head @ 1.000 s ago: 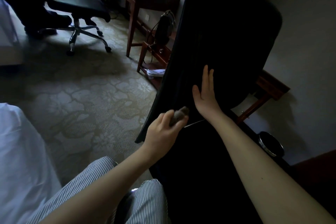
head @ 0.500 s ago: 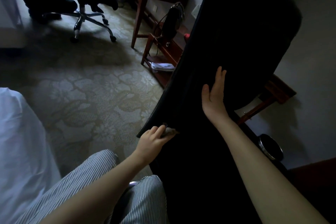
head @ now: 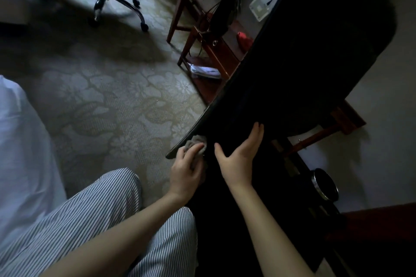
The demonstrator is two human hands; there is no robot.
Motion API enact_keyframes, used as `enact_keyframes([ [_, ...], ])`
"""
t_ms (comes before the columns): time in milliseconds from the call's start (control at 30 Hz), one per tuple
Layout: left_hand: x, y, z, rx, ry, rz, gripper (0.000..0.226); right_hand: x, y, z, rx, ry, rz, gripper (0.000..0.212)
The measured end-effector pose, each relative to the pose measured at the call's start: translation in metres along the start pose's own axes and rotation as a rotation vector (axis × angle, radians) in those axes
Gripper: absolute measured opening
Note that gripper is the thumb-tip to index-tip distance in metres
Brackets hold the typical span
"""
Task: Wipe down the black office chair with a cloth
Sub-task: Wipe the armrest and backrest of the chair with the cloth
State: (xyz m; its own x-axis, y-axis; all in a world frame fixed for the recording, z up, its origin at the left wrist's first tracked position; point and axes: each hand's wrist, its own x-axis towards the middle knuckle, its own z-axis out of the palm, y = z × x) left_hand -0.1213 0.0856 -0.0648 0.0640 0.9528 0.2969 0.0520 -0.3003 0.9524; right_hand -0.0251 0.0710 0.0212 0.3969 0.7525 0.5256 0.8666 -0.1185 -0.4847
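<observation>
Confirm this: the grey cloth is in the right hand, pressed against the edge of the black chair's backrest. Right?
Wrong hand. The head view shows the grey cloth in the left hand, pressed against the edge of the black chair's backrest; the right hand lies open on the backrest, holding nothing.

The black office chair (head: 304, 69) looks matt and smooth. The cloth (head: 195, 141) is soft grey fabric. The desk (head: 216, 51) is glossy reddish wood, the carpet (head: 101, 96) rough and woven.

Left hand (head: 184, 171) curled in a grip, right hand (head: 238, 159) flat, fingers straight
</observation>
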Motion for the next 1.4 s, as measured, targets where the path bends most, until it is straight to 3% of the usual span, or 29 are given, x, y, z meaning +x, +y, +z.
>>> enact_keyframes([
  [67,0.004,0.003,0.018,-0.038,0.053,-0.183,0.036,0.001,0.002,0.005,-0.047,0.012,-0.008,0.106],
  [200,0.005,-0.016,0.048,-0.200,0.191,-0.861,0.030,0.003,0.011,0.010,-0.108,0.071,-0.061,0.107],
  [267,0.005,-0.013,0.053,-0.284,0.166,-0.971,0.030,0.002,0.014,0.011,-0.104,0.079,-0.071,0.107],
  [500,0.015,0.022,0.049,-0.471,0.324,-0.945,0.019,0.002,0.012,0.009,-0.047,0.065,-0.068,0.104],
  [667,0.040,0.060,0.016,-0.625,0.181,-0.713,0.016,0.002,0.008,0.003,-0.059,-0.013,-0.031,0.101],
  [867,0.074,0.097,-0.038,-0.557,0.083,-0.328,0.027,0.003,0.001,-0.027,-0.126,-0.188,-0.007,0.090],
  [967,0.102,0.116,-0.058,-0.686,-0.084,-0.322,0.028,0.010,-0.011,-0.039,-0.104,-0.148,-0.037,0.081],
  [1067,0.130,0.126,-0.063,-0.687,-0.361,-0.347,0.023,0.019,-0.032,-0.046,-0.118,-0.136,-0.084,0.074],
  [1200,0.137,0.131,-0.063,-0.484,-0.610,-0.316,0.021,0.027,-0.053,-0.053,-0.147,-0.143,-0.073,0.073],
  [1400,0.143,0.138,-0.081,-0.274,-0.814,-0.323,0.015,0.029,-0.077,-0.065,-0.168,-0.148,-0.037,0.069],
])
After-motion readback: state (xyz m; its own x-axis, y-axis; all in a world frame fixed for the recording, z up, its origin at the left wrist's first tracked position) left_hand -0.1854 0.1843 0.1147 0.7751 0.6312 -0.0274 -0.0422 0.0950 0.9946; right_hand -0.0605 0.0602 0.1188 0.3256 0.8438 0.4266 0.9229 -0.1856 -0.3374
